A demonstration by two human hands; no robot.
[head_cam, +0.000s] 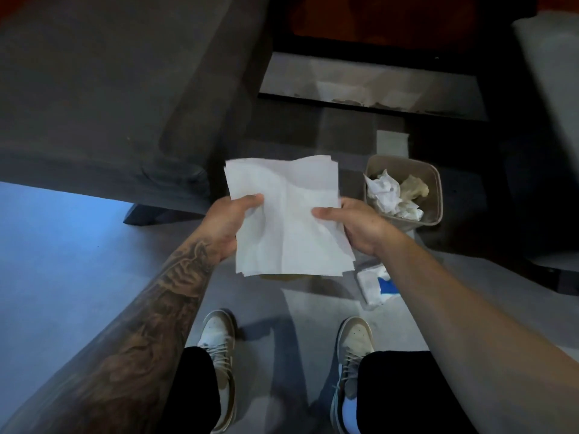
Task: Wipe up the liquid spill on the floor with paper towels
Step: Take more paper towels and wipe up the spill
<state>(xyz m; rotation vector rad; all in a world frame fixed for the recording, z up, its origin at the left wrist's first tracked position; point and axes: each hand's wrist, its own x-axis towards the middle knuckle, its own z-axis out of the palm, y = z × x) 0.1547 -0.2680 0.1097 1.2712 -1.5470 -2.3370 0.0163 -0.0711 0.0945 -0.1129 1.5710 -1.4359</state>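
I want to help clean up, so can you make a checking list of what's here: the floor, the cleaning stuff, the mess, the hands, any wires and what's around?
Surface: grey floor; a brownish patch peeks out below the towels, probably the spill.
Job's things: stack of paper towels, held above the floor, looks clean.
Clutter: small bin holding crumpled paper; white and blue pack on the floor.
Hands: left hand and right hand each pinch one side of the stack.
Cables: nothing seen.
Surroundings: grey sofa on the left; the person's sneakers below.
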